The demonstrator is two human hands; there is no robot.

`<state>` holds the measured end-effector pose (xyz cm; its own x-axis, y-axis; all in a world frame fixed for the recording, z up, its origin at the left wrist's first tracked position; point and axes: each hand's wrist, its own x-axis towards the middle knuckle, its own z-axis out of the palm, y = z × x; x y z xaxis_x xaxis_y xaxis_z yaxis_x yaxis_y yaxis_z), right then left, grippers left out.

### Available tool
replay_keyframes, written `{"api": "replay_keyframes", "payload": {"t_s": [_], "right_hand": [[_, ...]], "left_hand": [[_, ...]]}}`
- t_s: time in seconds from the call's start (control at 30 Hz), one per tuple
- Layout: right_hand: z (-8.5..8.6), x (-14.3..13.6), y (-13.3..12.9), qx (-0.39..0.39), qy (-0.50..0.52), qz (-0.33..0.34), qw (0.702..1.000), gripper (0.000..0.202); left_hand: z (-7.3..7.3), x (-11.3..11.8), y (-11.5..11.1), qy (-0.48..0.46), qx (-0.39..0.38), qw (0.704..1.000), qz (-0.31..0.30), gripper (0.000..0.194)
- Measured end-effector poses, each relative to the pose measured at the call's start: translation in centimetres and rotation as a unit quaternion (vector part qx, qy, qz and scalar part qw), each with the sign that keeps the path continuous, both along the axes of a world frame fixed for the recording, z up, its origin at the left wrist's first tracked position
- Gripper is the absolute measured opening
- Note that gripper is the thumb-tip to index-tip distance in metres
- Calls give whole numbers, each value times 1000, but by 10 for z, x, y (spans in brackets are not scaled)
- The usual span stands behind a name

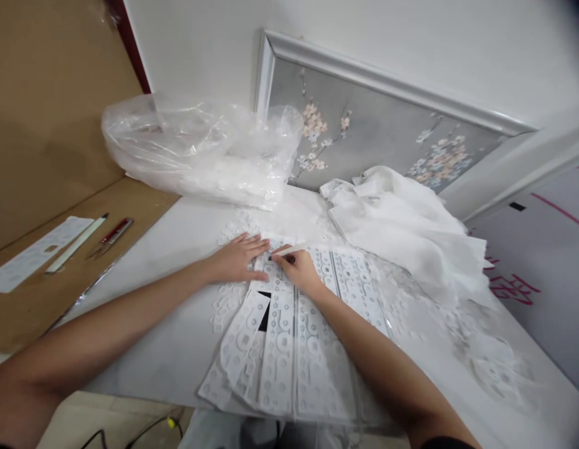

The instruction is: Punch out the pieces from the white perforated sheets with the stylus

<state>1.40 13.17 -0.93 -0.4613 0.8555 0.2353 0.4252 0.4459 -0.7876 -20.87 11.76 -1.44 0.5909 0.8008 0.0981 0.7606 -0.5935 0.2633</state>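
Observation:
Several white cut-out strips [282, 349] with rows of round and curved shapes lie side by side on the table, some fanned and overlapping at the near left. My left hand [240, 259] rests flat near their far left end, fingers spread, holding nothing. Just right of it, my right hand [298, 268] grips a slim white pen-like tool [296, 249]. The tool's dark tip points left at the strip beside my left fingers; whether it touches is too small to tell. A black patch [265, 315] shows between two strips.
Clear plastic bag [200, 149] and crumpled white sheets [396, 218] lie behind the strips. On brown board [130, 209] at left are a patterned strip [37, 252], a pale stick [78, 243] and red-handled snips [114, 236]. Loose cut-out scraps [495, 362] lie right. A framed floral picture [364, 125] stands behind.

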Motion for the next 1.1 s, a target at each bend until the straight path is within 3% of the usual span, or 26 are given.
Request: {"api": "replay_keyframes", "payload": {"t_s": [0.1,0.17,0.3,0.4,0.5,0.57,0.63,0.73,0.8,1.1], "right_hand": [[0,2,-1,44,-43,10,998,17],[2,3,-5,127,-105,36,986,18],[9,1,-17,276,-241,96,925,18],[12,-2,-18,297,-269,40,915,23],[14,5,-7,270,-225,-82,933,24],[16,16,4,215,-149,-155,953,22],[16,30,12,132,-49,-184,973,24],[12,47,14,4,42,-130,991,30],[8,51,9,-37,56,-87,994,33],[-2,52,3,-29,36,-25,999,26]], "left_hand": [[-2,0,-1,1,7,1000,-7,89],[-2,0,-1,5,11,1000,-10,89],[-1,1,-2,11,14,1000,-9,89],[-1,1,-1,14,14,1000,-17,90],[0,0,0,18,7,1000,-20,93],[-1,0,1,23,-1,1000,-19,95],[-2,0,2,29,-7,999,-14,94],[-4,-1,3,38,-5,999,-10,93],[-5,-1,3,44,-2,999,-10,92],[-3,1,3,60,-6,998,-7,93]]}}
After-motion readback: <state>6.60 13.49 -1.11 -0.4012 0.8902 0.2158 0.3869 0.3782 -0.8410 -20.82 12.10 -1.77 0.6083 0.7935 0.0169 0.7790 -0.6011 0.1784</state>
